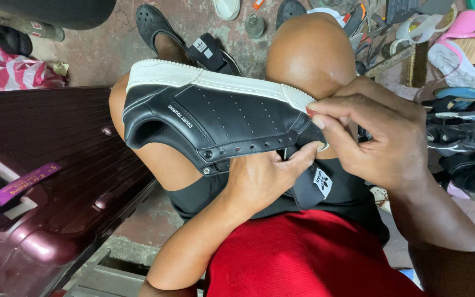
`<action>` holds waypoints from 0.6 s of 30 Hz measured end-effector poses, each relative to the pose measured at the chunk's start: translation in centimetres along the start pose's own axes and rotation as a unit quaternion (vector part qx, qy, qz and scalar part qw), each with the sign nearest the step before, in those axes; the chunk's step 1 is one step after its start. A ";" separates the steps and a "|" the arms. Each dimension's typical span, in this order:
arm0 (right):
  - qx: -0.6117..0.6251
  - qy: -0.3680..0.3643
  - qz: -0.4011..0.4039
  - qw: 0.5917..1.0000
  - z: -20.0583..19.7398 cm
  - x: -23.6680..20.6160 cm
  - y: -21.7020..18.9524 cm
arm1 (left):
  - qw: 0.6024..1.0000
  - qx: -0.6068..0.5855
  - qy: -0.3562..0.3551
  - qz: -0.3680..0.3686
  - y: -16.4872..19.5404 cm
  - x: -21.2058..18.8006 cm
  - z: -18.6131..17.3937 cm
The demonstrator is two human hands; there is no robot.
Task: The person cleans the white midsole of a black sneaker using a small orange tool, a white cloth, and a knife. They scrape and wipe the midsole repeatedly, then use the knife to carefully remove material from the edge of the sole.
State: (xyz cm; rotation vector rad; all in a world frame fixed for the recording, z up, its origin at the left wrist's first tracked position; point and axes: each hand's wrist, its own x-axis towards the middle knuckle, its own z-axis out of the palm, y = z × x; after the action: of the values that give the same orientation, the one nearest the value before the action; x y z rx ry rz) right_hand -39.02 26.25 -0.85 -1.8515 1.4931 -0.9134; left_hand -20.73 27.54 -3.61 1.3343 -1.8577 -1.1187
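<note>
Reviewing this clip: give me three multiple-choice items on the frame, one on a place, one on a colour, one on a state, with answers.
1. Where does the shoe rest?
A. across the person's knees
B. on the suitcase
C. on the floor

2. What colour is the shoe's sole?
A. red
B. white
C. blue

3. How does the right hand hold the shoe?
A. pinching the toe end
B. flat on the heel
C. not touching

Answers: 1 A, it lies sideways over both bare knees; 2 B, a white rim tops the black upper; 3 A, fingertips grip the toe end while the left hand holds the eyelet edge.
</note>
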 end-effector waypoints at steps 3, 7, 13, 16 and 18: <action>-0.005 0.006 -0.054 0.998 -0.1 0.1 -0.2 | 1.000 0.005 0.005 0.003 -0.1 -0.2 0.0; -0.017 -0.013 -0.021 1.000 -0.2 -0.1 -0.2 | 1.000 0.019 -0.003 -0.001 -0.6 -0.1 0.0; -0.008 0.007 -0.058 0.998 0.5 -0.1 0.3 | 1.000 0.023 0.006 0.019 -0.6 -0.1 -0.4; -0.007 -0.003 -0.026 1.000 0.4 -0.6 0.3 | 1.000 -0.006 -0.001 -0.026 -0.5 0.0 -0.6; -0.004 -0.019 0.005 1.000 0.0 -1.0 0.3 | 0.999 -0.019 -0.014 -0.044 -0.6 0.4 -0.8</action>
State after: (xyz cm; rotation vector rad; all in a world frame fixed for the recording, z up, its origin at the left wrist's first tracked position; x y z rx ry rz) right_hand -39.31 27.16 -1.27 -1.8546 1.4837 -0.8628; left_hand -19.94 26.86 -3.81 1.3982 -1.8035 -1.2161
